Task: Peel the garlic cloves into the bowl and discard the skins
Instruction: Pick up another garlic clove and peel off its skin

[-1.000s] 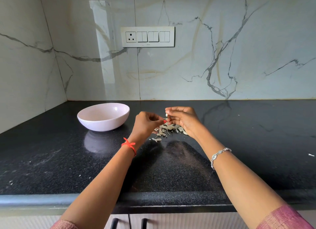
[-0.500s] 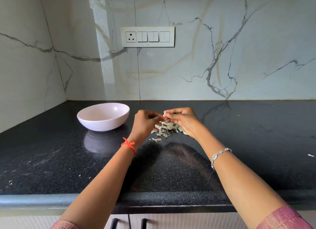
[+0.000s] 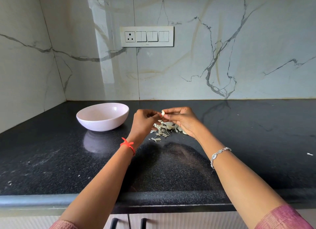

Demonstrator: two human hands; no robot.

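Both hands have barely shifted. Right hand [image 3: 182,121] pinches 1 garlic clove [image 3: 163,112]; left hand [image 3: 143,123] grips it with curled fingertips from 9 o'clock. Skins [image 3: 165,128] lie at 6 o'clock, bowl [image 3: 102,124] at 9 o'clock.

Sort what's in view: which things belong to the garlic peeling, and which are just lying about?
In the job: garlic clove, held between left hand and right hand; skins pile; bowl.
Lying about: switch panel; white scrap on the counter; cabinet handles.
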